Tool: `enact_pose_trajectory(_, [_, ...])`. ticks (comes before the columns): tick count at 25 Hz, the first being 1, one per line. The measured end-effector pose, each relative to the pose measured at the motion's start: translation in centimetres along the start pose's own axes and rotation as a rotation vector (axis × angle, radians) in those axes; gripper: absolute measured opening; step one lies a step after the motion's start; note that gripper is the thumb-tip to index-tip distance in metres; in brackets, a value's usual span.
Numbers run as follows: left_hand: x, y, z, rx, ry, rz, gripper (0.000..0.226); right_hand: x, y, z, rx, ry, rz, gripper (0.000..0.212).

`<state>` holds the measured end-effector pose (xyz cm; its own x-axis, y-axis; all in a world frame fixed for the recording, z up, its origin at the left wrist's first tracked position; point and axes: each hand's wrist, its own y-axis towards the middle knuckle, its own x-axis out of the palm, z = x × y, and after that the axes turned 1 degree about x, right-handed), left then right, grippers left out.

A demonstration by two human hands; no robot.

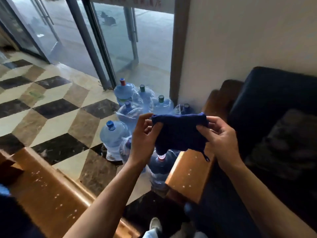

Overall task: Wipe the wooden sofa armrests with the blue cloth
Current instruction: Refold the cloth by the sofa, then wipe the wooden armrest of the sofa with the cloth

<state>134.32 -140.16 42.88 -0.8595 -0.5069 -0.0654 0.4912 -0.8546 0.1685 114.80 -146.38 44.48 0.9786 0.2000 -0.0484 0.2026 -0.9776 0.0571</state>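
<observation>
Both hands pinch blue cloth [178, 133] stretched mid-air: left hand [144, 138] at 9 o'clock edge, right hand [221, 136] at 3. Likely folding flat for wooden armrest [190, 172] just below, 6 o'clock.

Person: two bare forearms, no sleeves visible; light trousers [173, 235]; one pale shoe [155, 224] at bottom edge.

Water jugs [120, 133] clustered on checkered floor [51, 107], glass doors [109, 40] behind
</observation>
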Motion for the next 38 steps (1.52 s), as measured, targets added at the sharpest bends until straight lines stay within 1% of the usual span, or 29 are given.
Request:
enact_pose_trajectory(3, [3.3, 0.8, 0.1, -0.009, -0.074, -0.166, 0.023, -2.9, -1.3, 0.2, 0.012, -0.024, 0.143, 0.017])
enact_pose_trajectory(8, [8.2, 0.1, 0.3, 0.010, -0.081, -0.318, 0.030, -7.2, -3.2, 0.7, 0.020, -0.023, 0.294, 0.020])
enact_pose_trajectory(10, [9.2, 0.1, -0.1, 0.024, -0.039, -0.351, 0.031, -8.2, -3.8, 1.1, 0.023, -0.015, 0.318, 0.019])
enact_pose_trajectory(12, [9.8, 0.1, -0.8, 0.023, 0.002, -0.351, 0.033, -8.5, -3.9, 1.7, 0.032, -0.007, 0.322, 0.019])
enact_pose_trajectory(16, [9.5, 0.1, -3.1, 0.026, 0.074, -0.378, 0.038, -8.0, -3.5, 3.8, 0.078, -0.007, 0.329, 0.020])
enact_pose_trajectory(17, [9.5, 0.0, -4.2, 0.013, 0.111, -0.389, 0.036, -7.9, -3.6, 5.0, 0.109, -0.013, 0.325, 0.019])
enact_pose_trajectory(20, [9.2, -0.8, -8.0, -0.064, 0.198, -0.406, 0.022, -7.5, -4.3, 8.9, 0.229, -0.013, 0.324, 0.017])
enact_pose_trajectory(23, [9.0, -2.3, -13.8, -0.163, 0.279, -0.422, 0.021, -6.6, -5.4, 15.1, 0.386, -0.025, 0.338, 0.017])
enact_pose_trajectory(26, [8.7, -5.0, -20.0, -0.277, 0.308, -0.423, 0.023, -5.1, -7.6, 21.8, 0.537, 0.010, 0.384, 0.015])
enact_pose_trajectory(28, [8.3, -6.8, -23.3, -0.335, 0.342, -0.430, 0.022, -4.3, -9.2, 25.5, 0.620, 0.036, 0.405, 0.015])
enact_pose_trajectory(30, [8.0, -8.3, -26.4, -0.387, 0.383, -0.424, 0.021, -3.9, -10.4, 29.0, 0.688, 0.009, 0.404, 0.015])
enact_pose_trajectory(32, [8.1, -8.7, -28.7, -0.386, 0.439, -0.419, 0.021, -3.7, -10.7, 31.6, 0.700, -0.059, 0.389, 0.014])
enact_pose_trajectory(35, [9.3, -7.4, -31.5, -0.303, 0.565, -0.392, 0.021, -3.2, -9.0, 34.4, 0.656, -0.202, 0.388, 0.015])
enact_pose_trajectory(37, [10.2, -6.4, -33.0, -0.232, 0.750, -0.429, 0.025, -2.8, -7.8, 35.9, 0.629, -0.371, 0.388, 0.018])
enact_pose_trajectory(38, [10.3, -6.5, -33.6, -0.198, 0.864, -0.449, 0.029, -2.5, -7.5, 36.5, 0.621, -0.492, 0.384, 0.023])
